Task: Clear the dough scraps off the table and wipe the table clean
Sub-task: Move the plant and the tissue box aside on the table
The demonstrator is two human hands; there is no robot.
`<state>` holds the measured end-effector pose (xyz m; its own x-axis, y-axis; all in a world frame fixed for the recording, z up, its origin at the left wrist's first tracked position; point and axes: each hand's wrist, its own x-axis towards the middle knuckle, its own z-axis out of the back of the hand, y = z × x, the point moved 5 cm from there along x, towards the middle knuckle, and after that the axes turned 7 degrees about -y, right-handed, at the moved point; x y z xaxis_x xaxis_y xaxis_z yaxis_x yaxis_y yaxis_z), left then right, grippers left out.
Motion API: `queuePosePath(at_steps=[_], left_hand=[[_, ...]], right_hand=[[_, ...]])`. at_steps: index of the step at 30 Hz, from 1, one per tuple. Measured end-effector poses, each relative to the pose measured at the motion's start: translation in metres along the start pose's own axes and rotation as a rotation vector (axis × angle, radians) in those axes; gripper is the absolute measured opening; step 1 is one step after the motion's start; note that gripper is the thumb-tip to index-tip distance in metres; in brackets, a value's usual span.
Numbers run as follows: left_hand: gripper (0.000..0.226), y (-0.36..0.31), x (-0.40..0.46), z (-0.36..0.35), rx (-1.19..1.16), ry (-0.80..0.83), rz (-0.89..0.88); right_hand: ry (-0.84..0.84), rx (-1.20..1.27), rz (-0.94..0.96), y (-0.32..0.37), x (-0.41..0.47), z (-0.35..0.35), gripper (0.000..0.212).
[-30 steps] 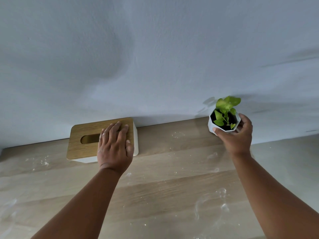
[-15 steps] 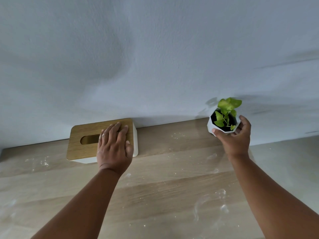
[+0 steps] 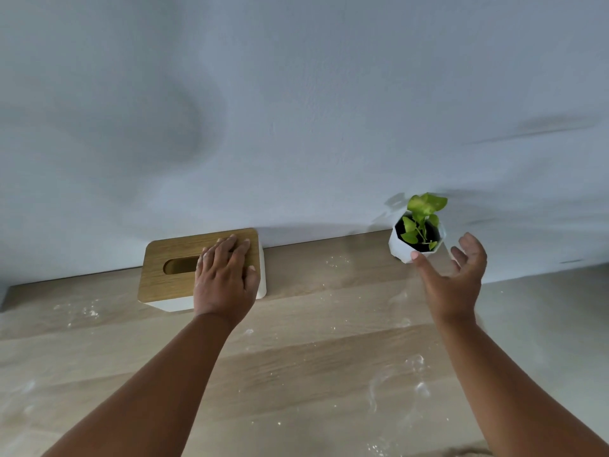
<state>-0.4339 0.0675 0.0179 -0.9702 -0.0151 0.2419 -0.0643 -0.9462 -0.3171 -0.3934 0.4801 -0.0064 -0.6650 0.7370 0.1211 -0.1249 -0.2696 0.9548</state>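
Wooden boards of the table point(image 3: 313, 374) carry white flour smears and small dough scraps point(image 3: 418, 387) across most of their width, so by my reading the wiping has hardly begun. At the far left, against the wall, the left hand point(image 3: 224, 282) lies flat, fingers straight and together, on the wooden lid of the tissue box point(image 3: 174, 255). At the far right the right hand point(image 3: 456, 275) is spread wide, fingers apart and gripping nothing; its thumb tip is at the white plant pot point(image 3: 400, 247), whether touching I cannot tell. No cloth or tissue is in either hand; clearing and wiping remain.
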Motion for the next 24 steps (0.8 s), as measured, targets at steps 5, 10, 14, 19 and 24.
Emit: queuePosePath(at_steps=[5,10,14,19,24], left_hand=[[0.061,0.007,0.002,0.011,-0.209,0.042,0.031],[0.071,0.047,-0.009,0.038,-0.345,-0.111,0.176],[0.089,0.105,-0.025,0.056,-0.367,-0.194,0.362],[0.122,0.163,-0.047,0.057,-0.637,-0.062,0.608],[0.126,0.186,-0.056,0.046,-0.748,0.058,0.592]], right_hand=[[-0.011,0.037,0.084,0.033,-0.037,-0.003,0.076],[0.219,0.071,0.073,0.051,-0.09,-0.047,0.072],[0.48,0.053,0.014,0.061,-0.138,-0.095,0.086],[0.764,0.006,-0.087,0.07,-0.188,-0.147,0.107],[0.816,-0.033,-0.096,0.073,-0.214,-0.178,0.11]])
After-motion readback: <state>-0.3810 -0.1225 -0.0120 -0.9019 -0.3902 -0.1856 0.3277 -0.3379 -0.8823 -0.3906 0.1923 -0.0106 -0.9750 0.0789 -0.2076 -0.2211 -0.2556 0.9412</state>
